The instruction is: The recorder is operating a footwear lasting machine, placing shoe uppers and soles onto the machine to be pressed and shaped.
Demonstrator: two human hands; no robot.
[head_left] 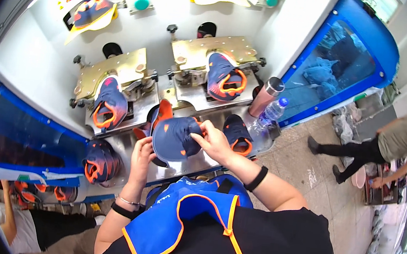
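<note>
Between my hands is a navy shoe upper [174, 137] with small orange marks, held over the metal ledge. My left hand [142, 157] grips its left lower edge with the fingertips. At its right side, my right hand [212, 141] pinches it between thumb and fingers. Just behind it, another navy and orange upper [164, 109] is partly hidden. Two more uppers sit on the machine's stations, a left one [110, 101] and a right one [225, 78]. On the ledge, a dark upper [237, 133] lies to the right, and several stacked uppers [102, 160] are on the left.
Brass-coloured plates [113, 73] with knobs stand behind the ledge. A pink thermos [266, 96] and a clear water bottle [272, 112] stand at its right end. Blue windowed panels flank the machine. One person [400, 136] is at the right; another person's arms [8, 209] show lower left.
</note>
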